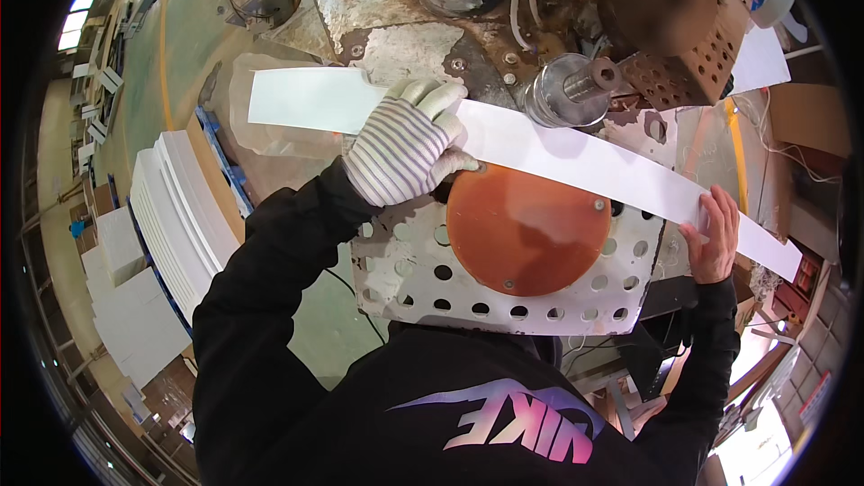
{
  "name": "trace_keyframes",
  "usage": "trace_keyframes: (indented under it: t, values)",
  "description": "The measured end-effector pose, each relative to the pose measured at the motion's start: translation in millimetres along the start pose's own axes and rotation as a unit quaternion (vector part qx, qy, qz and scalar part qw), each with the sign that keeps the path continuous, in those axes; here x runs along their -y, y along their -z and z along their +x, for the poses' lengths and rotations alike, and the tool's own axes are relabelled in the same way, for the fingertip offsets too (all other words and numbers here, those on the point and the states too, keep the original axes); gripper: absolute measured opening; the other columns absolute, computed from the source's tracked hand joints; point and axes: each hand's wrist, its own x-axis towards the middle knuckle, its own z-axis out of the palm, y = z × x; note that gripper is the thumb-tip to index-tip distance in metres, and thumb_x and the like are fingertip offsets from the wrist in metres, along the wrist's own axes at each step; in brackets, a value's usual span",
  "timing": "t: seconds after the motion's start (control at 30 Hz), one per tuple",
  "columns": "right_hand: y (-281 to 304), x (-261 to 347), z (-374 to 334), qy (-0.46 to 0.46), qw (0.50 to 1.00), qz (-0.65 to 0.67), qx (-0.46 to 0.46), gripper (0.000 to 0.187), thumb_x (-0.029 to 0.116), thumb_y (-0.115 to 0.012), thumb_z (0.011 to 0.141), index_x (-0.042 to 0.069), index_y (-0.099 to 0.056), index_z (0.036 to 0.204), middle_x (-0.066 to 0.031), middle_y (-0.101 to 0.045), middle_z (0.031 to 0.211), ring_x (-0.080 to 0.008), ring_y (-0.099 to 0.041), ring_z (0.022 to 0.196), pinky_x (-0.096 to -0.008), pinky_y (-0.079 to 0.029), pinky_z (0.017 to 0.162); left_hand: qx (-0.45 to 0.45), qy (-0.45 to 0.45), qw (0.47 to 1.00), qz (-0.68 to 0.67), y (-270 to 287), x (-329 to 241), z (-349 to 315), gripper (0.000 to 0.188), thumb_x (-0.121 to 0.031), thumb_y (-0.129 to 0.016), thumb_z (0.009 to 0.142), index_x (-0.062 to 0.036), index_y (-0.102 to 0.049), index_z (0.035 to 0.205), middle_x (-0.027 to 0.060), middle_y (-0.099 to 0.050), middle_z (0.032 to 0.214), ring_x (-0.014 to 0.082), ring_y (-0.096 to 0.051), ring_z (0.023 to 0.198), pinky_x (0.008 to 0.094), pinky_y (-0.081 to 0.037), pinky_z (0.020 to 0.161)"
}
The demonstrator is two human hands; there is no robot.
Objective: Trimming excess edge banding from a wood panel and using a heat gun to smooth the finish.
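Orange round disc (526, 229) on perforated white plate (405, 274), metal cylinder (569, 90), stacked white sheets (175, 216) (at left)

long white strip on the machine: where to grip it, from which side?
Probably at two places, as now: the gloved left hand presses from above left of the orange disc, the bare right hand pinches the near edge toward its right end. The white strip is long, thin and unsupported at both ends.

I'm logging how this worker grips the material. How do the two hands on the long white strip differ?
The left hand wears a striped knit glove; the right hand is bare. The left hand presses down on top of the white strip near its middle, beside the orange disc, while the right hand holds the strip's lower edge near its far right end. Both hands touch the same strip, and both arms wear black sleeves.
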Motion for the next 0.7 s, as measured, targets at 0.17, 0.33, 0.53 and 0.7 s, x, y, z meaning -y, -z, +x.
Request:
trace_keyframes:
  t: [0.17,0.33,0.53,0.7]
  values:
    - [-3.5,12.8,11.1,0.06,0.998,-0.017,-0.005,0.054,0.036,-0.068,0.09,0.0,-0.055,0.127,-0.0253,-0.056,0.126,-0.0445,-0.053,0.114,-0.053,-0.041,0.099,-0.002,0.015,1.0,-0.018,7.8,4.8,-3.6,0.033,-0.034,-0.079,0.07,-0.0069,-0.06,0.078,0.0175,-0.056,0.126,0.0367,-0.052,0.115,0.0485,-0.041,0.097]
    - [-5.9,31.0,16.1,0.068,0.997,-0.03,-0.016,0.052,0.033,-0.068,0.09,-0.001,-0.055,0.126,-0.0266,-0.055,0.125,-0.0448,-0.053,0.112,-0.054,-0.041,0.097,-0.021,0.007,1.0,-0.006,-1.3,-7.2,6.7,0.032,-0.03,-0.079,0.069,-0.0067,-0.058,0.077,0.0167,-0.055,0.123,0.0392,-0.051,0.112,0.05,-0.041,0.096]
    - [-10.2,48.4,28.8,0.067,0.997,-0.026,-0.012,0.052,0.033,-0.07,0.088,-0.001,-0.055,0.124,-0.0264,-0.055,0.124,-0.0451,-0.053,0.111,-0.0539,-0.042,0.095,0.027,0.011,0.999,-0.013,-17.7,-41.3,35.0,0.035,-0.037,-0.075,0.073,-0.0059,-0.066,0.085,0.0183,-0.057,0.118,0.0393,-0.052,0.108,0.0537,-0.037,0.099]
    - [-11.3,56.8,36.2,0.068,0.997,-0.024,-0.012,0.052,0.033,-0.071,0.087,-0.001,-0.055,0.124,-0.0259,-0.055,0.123,-0.0448,-0.053,0.11,-0.0536,-0.042,0.095,0.025,0.024,0.999,-0.017,-15.1,-38.2,29.6,0.031,-0.034,-0.073,0.074,-0.0056,-0.066,0.085,0.0165,-0.056,0.118,0.0372,-0.052,0.106,0.0523,-0.036,0.099]
